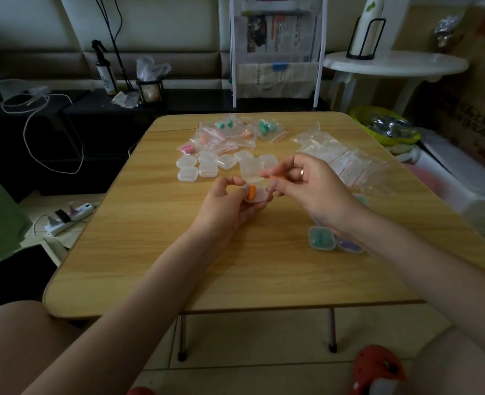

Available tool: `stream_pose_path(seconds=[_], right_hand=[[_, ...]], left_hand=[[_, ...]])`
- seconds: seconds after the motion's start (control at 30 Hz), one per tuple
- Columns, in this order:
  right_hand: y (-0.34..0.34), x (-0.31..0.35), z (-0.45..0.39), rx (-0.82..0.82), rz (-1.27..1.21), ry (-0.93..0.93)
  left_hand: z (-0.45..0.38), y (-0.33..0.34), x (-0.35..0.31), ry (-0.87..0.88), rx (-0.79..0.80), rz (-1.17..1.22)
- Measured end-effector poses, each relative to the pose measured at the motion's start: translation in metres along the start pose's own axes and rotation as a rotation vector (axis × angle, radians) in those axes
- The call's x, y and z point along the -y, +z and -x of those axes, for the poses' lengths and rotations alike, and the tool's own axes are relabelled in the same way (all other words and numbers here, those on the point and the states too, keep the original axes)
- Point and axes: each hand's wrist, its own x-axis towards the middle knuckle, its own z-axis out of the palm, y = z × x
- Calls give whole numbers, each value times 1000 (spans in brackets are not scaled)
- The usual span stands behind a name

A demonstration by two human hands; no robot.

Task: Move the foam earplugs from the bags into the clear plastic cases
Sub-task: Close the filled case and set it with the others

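Currently both hands work above the middle of the table [150,252]. The left hand [227,206] is curled around an open clear case [257,196], thumb and fingers gripping its lower half; one orange earplug [252,193] sits upright in that half, and the lid [251,173] stands open beyond the fingertips. The right hand [307,183], ring on one finger, pinches a second orange earplug [275,177] between thumb and forefinger, just beside the case rim, not yet inside. Beyond the left hand lies a cluster of empty cases [204,165], closed, touching one another. Farther out, past both hands, are small zip bags [230,132] holding teal, orange and pink earplugs. Beyond and to the right of the right hand lies a spread of empty bags [346,158], flat and overlapping. Nearer the person, under the right wrist, sit filled cases: a teal one [322,238] and a purple one [349,246] just beside it; another teal edge shows behind the right hand, mostly hidden. Both forearms stretch over the near table edge.
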Motion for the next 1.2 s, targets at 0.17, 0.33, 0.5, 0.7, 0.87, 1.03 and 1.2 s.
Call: stream_pose_path(seconds=[0.17,0.33,0.5,0.7,0.87,1.03,1.2], right_hand=[[-1,-2,0,-1,67,-46],[-3,-2,-1,10,85,-86],[-3,-3,-1,-62,54,-103],[-5,-7,-1,-105,189,-144],[-3,-7,0,-112,211,-122],[-2,-5,2,-137,290,-183],[0,-9,1,-224,438,-251]], left_hand=[[2,0,0,6,23,-49],[3,-1,-1,-1,28,-79],[3,1,-2,-6,52,-77],[8,3,-3,25,107,-98],[8,4,-2,23,104,-124],[6,3,-2,16,122,-85],[7,2,-1,25,95,-30]])
